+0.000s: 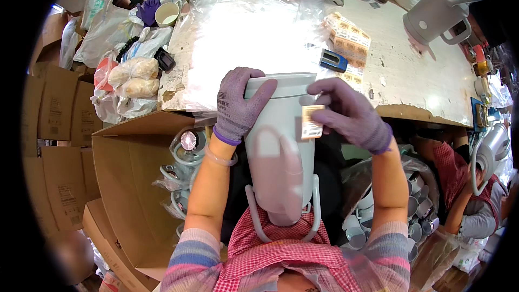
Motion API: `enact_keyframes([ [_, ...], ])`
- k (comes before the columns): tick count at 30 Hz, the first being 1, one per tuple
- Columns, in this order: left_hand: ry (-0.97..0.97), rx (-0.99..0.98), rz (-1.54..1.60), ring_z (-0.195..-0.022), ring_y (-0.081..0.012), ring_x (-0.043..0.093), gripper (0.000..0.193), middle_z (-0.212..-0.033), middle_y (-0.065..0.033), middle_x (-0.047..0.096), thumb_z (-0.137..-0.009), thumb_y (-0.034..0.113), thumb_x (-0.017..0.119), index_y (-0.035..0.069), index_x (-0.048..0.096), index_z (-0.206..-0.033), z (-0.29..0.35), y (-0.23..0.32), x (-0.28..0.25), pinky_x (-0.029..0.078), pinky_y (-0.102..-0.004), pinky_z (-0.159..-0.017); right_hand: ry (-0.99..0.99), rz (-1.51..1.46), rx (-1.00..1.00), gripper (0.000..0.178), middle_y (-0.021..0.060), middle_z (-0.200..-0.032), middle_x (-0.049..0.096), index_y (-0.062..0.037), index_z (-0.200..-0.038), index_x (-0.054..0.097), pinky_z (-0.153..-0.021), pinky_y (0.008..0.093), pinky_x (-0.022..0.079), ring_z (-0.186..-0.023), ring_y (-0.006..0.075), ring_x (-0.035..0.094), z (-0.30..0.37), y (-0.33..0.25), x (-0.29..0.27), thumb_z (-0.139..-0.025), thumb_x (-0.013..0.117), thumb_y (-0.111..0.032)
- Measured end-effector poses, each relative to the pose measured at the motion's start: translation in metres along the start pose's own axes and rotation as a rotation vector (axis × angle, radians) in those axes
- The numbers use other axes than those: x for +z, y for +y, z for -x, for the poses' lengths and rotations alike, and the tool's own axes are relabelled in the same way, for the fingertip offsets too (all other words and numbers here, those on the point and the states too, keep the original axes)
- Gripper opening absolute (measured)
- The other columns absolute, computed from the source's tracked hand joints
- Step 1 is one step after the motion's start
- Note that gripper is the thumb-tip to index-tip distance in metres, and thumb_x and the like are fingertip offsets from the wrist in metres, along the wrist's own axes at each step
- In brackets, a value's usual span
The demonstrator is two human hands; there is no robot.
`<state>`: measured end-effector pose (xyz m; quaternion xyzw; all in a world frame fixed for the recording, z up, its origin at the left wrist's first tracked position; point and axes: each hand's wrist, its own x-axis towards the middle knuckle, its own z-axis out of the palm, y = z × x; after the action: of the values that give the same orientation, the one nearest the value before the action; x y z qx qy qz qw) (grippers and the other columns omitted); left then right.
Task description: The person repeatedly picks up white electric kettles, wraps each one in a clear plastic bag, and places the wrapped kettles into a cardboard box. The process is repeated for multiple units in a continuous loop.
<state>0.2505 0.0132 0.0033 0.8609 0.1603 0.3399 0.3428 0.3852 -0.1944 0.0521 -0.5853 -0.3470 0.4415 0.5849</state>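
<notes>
A large pale grey jug (281, 111) with a carrying handle lies lengthwise on my lap, its wide base end toward the table. My left hand (240, 103), in a purple-grey glove, is wrapped over the left side near that end, thumb across the wall. In my right hand (354, 113), also gloved, a small orange-and-white label sticker (312, 124) is pinched between thumb and fingers. The sticker is held against or just over the jug's right side; whether it touches cannot be told. Sheets of similar stickers (351, 46) lie on the table beyond, beside a blue box cutter (333, 60).
A second grey jug (430, 16) stands at the table's far right. Clear plastic wrap (243, 0) covers the table's middle. An open cardboard box (127, 184) stands on my left; a bag of grey jug parts (416, 211) on my right. Another person (470, 189) handles a jug at far right.
</notes>
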Motion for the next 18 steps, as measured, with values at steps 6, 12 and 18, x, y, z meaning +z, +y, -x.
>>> enact_keyframes([
  [6, 0.004, 0.011, -0.017, -0.079, -0.031, 0.06, 0.024, -0.084, -0.0112, 0.064, -0.077, 0.022, 0.079, 0.004, 0.066, -0.087, 0.0, 0.0, -0.002, 0.047, -0.0411, -0.074, -0.007, 0.138, 0.034, 0.036, 0.006, -0.089, 0.064, -0.0026, -0.113, 0.05, -0.065, 0.0258, 0.052, -0.077, 0.0084, 0.061, -0.03, 0.011, 0.016, -0.088, 0.075, -0.012],
  [12, 0.019, 0.053, -0.043, -0.078, -0.0311, 0.059, 0.028, -0.082, -0.0102, 0.063, -0.074, 0.025, 0.08, 0.005, 0.065, -0.087, 0.0, -0.002, -0.002, 0.047, -0.0407, -0.075, 0.062, 0.514, -0.06, 0.038, 0.0084, -0.081, 0.064, -0.004, -0.107, 0.051, -0.065, 0.0296, 0.053, -0.07, 0.0149, 0.065, -0.032, 0.005, 0.028, -0.084, 0.078, -0.018],
  [18, -0.277, 0.019, -0.143, -0.098, -0.0305, 0.057, 0.067, -0.108, -0.0162, 0.057, -0.061, 0.031, 0.088, 0.004, 0.057, -0.113, 0.001, 0.006, -0.029, 0.048, -0.04, -0.086, 0.256, 1.231, -0.033, 0.03, 0.0061, -0.079, 0.063, -0.0054, -0.092, 0.057, -0.065, 0.0316, 0.051, -0.067, 0.0156, 0.062, -0.047, -0.018, -0.013, -0.08, 0.08, -0.02],
])
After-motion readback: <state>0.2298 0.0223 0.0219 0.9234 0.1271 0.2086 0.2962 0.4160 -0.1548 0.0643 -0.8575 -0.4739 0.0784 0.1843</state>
